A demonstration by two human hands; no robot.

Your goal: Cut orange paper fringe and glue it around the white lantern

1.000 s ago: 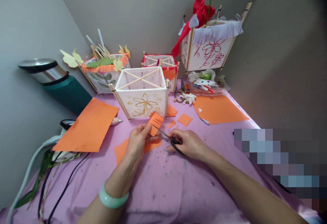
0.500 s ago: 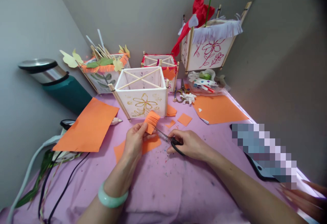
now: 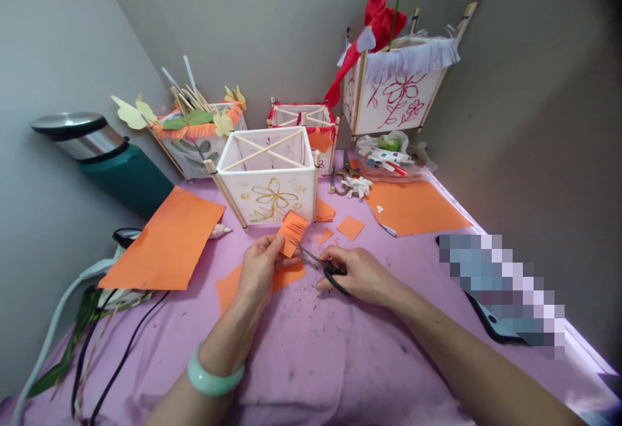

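Both our hands closed on things: left hand (image 3: 260,270) pinches fringed orange paper strip (image 3: 293,233) above desk (image 3: 315,355); right hand (image 3: 358,275) grips black-handled scissors (image 3: 324,266), blade tips at strip's lower edge. Just behind strip, white paper lantern (image 3: 267,176). Larger orange sheet (image 3: 168,238) lies to our left.

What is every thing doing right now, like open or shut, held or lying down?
left hand, shut on the orange paper strip.
orange paper strip, fringed with cuts, held up.
right hand, shut on the scissors.
scissors, tips at the strip's edge.
white lantern, upright, top open.
bin, lid shut.
orange sheet, lying flat.
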